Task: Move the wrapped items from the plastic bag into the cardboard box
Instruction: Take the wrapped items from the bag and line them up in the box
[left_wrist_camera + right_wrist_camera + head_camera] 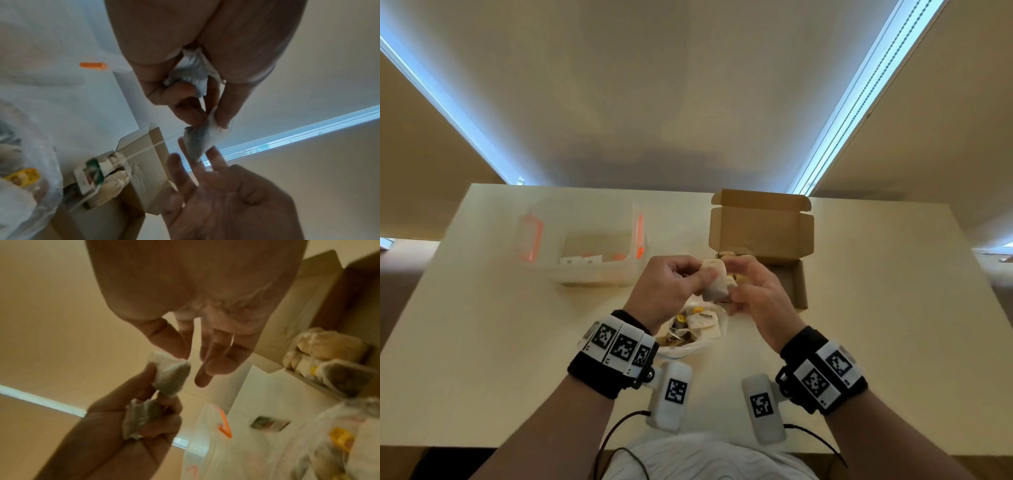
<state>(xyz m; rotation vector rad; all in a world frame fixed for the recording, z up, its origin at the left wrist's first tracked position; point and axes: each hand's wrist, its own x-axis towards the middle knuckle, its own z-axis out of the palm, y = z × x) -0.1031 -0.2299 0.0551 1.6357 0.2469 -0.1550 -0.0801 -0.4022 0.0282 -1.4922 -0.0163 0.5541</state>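
Pale counter (482, 342) filling the lower half of the frame, clear plastic tub (585, 246) with orange clips at centre left, open cardboard box (760, 240) at centre right, plastic bag (695, 329) of wrapped items at lower centre

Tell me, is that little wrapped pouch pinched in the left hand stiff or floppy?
Probably floppy: the pouch looks creased and bent where the left hand pinches it. Likely light too, since the fingers hold it up by one edge. The paper-like wrap seems thin, so it may tear if pulled hard.
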